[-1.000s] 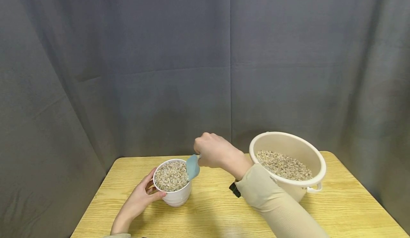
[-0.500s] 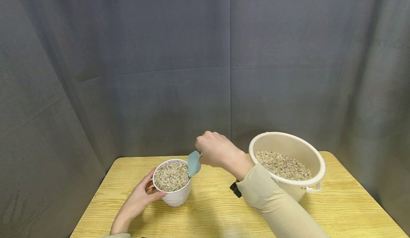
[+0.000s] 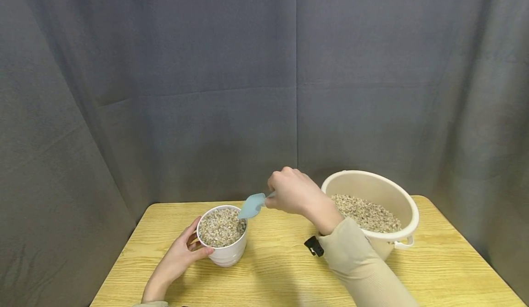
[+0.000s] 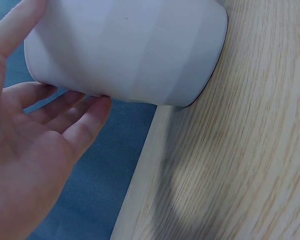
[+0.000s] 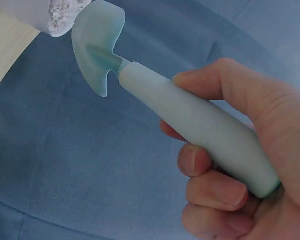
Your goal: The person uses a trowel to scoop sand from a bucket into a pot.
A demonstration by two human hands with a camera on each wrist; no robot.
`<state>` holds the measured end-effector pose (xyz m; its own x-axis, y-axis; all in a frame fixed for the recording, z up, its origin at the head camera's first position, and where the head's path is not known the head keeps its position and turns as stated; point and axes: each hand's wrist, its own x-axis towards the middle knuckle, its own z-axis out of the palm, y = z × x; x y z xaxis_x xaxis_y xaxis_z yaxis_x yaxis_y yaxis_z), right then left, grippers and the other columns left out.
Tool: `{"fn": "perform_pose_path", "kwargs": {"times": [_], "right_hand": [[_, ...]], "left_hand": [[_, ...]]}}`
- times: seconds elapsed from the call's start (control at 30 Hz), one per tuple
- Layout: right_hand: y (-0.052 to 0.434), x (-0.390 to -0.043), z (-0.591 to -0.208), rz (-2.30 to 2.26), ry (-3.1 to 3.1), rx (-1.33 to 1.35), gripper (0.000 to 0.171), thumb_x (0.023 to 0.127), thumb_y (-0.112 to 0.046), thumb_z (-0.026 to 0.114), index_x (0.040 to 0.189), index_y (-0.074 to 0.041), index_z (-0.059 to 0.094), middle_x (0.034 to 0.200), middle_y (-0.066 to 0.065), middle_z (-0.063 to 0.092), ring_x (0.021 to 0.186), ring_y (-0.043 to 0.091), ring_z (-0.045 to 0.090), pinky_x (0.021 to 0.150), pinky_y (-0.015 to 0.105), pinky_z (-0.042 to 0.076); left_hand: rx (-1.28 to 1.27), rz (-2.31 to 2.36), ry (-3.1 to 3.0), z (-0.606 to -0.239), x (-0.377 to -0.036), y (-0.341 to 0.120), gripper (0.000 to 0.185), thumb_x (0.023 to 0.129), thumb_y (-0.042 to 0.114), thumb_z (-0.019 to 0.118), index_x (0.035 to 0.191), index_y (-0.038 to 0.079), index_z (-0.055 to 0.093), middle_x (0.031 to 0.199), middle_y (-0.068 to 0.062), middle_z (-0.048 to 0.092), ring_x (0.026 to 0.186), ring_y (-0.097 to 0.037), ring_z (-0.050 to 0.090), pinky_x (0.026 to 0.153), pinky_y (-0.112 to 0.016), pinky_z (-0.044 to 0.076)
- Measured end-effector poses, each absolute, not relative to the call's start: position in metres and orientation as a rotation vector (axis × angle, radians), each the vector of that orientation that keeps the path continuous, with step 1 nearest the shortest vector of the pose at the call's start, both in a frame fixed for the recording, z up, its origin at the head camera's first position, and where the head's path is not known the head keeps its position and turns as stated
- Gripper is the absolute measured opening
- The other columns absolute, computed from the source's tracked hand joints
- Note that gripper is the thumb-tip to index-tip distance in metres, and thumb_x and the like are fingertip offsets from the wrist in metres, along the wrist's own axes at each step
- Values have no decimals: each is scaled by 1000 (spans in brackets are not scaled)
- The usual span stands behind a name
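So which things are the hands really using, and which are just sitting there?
Being used:
- right hand, gripping the blue scoop
- left hand, holding the white pot full of gravel
- cream bucket of gravel

Just there:
- wooden table
- grey curtain

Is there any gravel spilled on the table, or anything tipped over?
Nothing stands out. The white round pot and the cream plastic bucket stand upright on the wooden table, with no gravel visible on it. The right hand holds the pale blue scoop above the pot.
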<state>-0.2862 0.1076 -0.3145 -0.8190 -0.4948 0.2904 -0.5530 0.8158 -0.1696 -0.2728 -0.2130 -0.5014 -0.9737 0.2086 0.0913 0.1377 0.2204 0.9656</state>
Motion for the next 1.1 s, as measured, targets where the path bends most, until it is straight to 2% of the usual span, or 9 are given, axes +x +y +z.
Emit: {"fn": "perform_pose_path", "kwargs": {"times": [0.23,0.47,0.63,0.8,1.1], "right_hand": [[134,-284,-320,475,-2645,809,16,74,-19,72,62,-19,61,58,-8,48,52,11,43,45,27,38],[169,-282,-337,635,-2471,841,2,74,-10,71,73,-9,70,61,-8,54,52,7,43,48,24,39],[195,-277,-350,674,-2328,810,4,72,-6,74,74,-9,72,63,-8,55,53,6,44,48,24,40],[220,-272,-360,683,-2239,780,10,71,-5,75,73,-14,71,69,-9,57,58,5,47,50,21,41],[263,-264,-369,627,-2234,614,12,69,-6,77,75,-16,73,73,-10,60,59,7,47,52,23,40]], "left_hand": [[305,1871,2439,-500,-270,-215,96,82,13,81,156,9,21,152,-21,33,123,-37,51,92,-28,51],[343,1830,2449,-497,-269,-214,95,84,14,79,157,9,19,152,-23,31,124,-39,49,96,-33,50],[405,1807,2445,-492,-271,-213,93,86,14,77,157,7,16,155,-25,23,134,-43,37,105,-44,42],[462,1747,2583,-482,-271,-209,89,87,16,76,156,5,20,155,-23,26,141,-40,27,111,-52,32],[523,1741,2684,-463,-272,-195,82,88,19,75,154,9,28,157,-15,28,142,-36,27,109,-51,35]]}}
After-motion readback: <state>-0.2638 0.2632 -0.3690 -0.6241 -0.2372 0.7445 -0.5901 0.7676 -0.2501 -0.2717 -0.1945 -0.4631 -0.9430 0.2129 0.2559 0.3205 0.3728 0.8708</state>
